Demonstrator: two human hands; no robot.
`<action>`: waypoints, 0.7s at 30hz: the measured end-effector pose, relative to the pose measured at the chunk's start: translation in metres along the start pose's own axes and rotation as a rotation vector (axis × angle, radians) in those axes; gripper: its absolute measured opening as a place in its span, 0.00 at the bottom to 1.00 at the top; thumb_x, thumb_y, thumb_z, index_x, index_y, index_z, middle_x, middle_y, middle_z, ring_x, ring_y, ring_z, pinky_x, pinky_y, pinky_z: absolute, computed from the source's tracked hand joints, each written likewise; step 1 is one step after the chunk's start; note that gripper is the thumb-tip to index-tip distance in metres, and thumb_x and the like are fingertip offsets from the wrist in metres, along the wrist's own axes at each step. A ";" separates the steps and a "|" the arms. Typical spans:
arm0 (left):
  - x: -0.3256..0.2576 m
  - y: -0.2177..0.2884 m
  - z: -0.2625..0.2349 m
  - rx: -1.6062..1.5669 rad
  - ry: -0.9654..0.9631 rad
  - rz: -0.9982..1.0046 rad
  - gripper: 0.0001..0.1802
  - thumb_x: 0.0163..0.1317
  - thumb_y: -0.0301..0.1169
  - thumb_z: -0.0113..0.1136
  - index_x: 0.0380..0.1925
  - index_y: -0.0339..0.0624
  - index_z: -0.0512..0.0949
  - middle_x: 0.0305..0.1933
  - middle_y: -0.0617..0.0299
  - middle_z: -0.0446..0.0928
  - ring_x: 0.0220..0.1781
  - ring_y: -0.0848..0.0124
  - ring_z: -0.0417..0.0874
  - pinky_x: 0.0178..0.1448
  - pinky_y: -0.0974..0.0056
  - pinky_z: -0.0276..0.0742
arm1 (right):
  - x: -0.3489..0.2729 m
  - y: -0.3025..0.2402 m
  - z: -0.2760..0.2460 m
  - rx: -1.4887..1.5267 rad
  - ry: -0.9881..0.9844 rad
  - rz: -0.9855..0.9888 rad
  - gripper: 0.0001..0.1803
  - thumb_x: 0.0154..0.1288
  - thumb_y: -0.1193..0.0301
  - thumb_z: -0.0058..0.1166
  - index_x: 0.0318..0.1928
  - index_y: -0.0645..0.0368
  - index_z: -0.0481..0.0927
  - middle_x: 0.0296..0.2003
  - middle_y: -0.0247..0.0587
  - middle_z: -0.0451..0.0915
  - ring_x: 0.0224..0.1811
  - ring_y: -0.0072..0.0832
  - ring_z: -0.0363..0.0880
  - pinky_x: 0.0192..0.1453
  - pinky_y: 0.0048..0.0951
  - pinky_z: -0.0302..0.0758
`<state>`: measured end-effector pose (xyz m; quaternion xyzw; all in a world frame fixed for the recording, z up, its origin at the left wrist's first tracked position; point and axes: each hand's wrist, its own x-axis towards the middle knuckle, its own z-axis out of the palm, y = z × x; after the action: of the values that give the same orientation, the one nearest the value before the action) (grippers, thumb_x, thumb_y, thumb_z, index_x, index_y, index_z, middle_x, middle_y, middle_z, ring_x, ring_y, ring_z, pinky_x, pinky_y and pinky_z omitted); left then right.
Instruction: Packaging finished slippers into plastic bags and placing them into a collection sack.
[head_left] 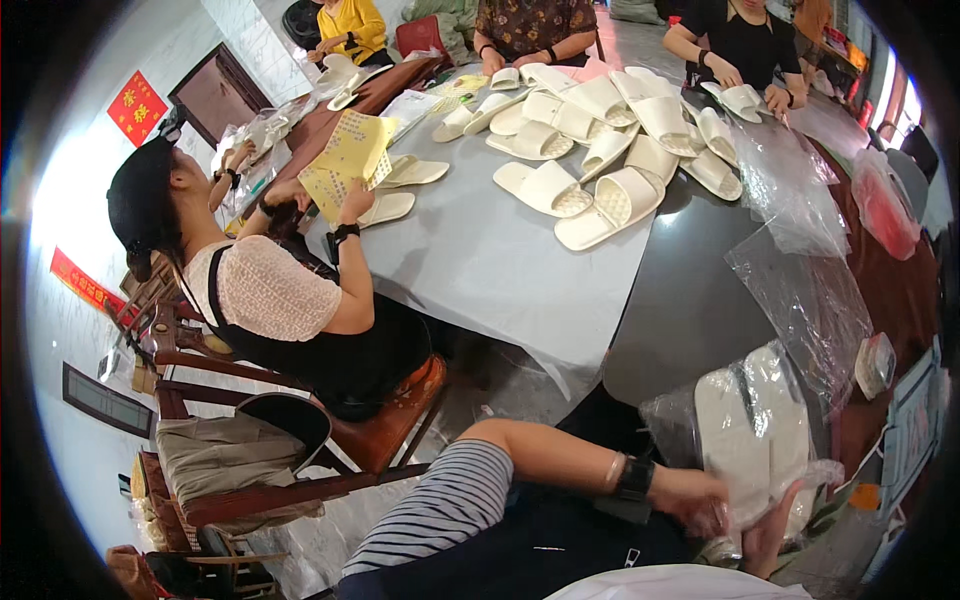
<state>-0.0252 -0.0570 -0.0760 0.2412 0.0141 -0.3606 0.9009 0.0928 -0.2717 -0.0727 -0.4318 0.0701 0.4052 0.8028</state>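
Note:
A pair of cream slippers (748,430) lies side by side inside a clear plastic bag (672,412) at the lower right, close to my body. My left hand (692,500), with a dark band on its wrist, is closed on the near end of the bag. From the other side my right hand (768,532) grips the same end, thumb up along the bag's edge. The plastic bunches between both hands, and part of the right hand's fingers is hidden behind the bag and slippers.
A heap of cream slippers (600,120) covers the grey table's (500,270) far side. Clear bags (800,280) lie along its right edge, near a red plastic bag (886,205). On the left a seated person holds a yellow sticker sheet (350,160); others handle slippers across the table.

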 end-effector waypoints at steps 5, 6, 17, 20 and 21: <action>0.031 -0.027 0.018 0.200 -0.065 -0.298 0.18 0.71 0.42 0.51 0.44 0.42 0.83 0.39 0.61 0.84 0.39 0.71 0.84 0.46 0.62 0.81 | -0.021 0.036 -0.065 -0.447 0.240 -0.276 0.43 0.76 0.40 0.38 0.77 0.59 0.57 0.71 0.50 0.64 0.68 0.44 0.69 0.71 0.46 0.69; 0.035 -0.027 0.017 0.198 -0.062 -0.306 0.18 0.71 0.42 0.51 0.44 0.42 0.83 0.39 0.61 0.84 0.39 0.71 0.84 0.46 0.62 0.81 | -0.019 0.029 -0.067 -0.440 0.243 -0.273 0.43 0.76 0.40 0.38 0.77 0.59 0.57 0.71 0.50 0.64 0.68 0.44 0.69 0.71 0.46 0.69; 0.076 -0.003 0.024 1.637 -0.296 0.214 0.32 0.56 0.46 0.68 0.55 0.37 0.79 0.57 0.45 0.78 0.58 0.51 0.78 0.55 0.48 0.76 | -0.046 -0.064 -0.134 -0.490 0.578 -0.483 0.37 0.78 0.47 0.38 0.75 0.61 0.61 0.70 0.49 0.67 0.68 0.40 0.69 0.72 0.43 0.66; 0.090 -0.021 -0.001 1.983 -0.204 0.233 0.36 0.50 0.50 0.72 0.56 0.38 0.79 0.62 0.43 0.76 0.63 0.49 0.75 0.60 0.43 0.70 | -0.054 -0.090 -0.166 -0.503 0.678 -0.530 0.36 0.79 0.49 0.38 0.74 0.62 0.62 0.69 0.49 0.68 0.68 0.40 0.69 0.73 0.42 0.65; 0.095 -0.031 -0.012 2.181 -0.163 0.235 0.38 0.47 0.52 0.74 0.55 0.40 0.80 0.61 0.45 0.76 0.63 0.49 0.75 0.62 0.40 0.67 | -0.060 -0.094 -0.177 -0.504 0.720 -0.544 0.35 0.79 0.49 0.38 0.74 0.62 0.62 0.69 0.49 0.68 0.68 0.39 0.69 0.73 0.41 0.64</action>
<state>0.0266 -0.1324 -0.1189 0.8830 -0.3947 -0.1064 0.2308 0.1625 -0.4679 -0.0943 -0.7265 0.1274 0.0115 0.6751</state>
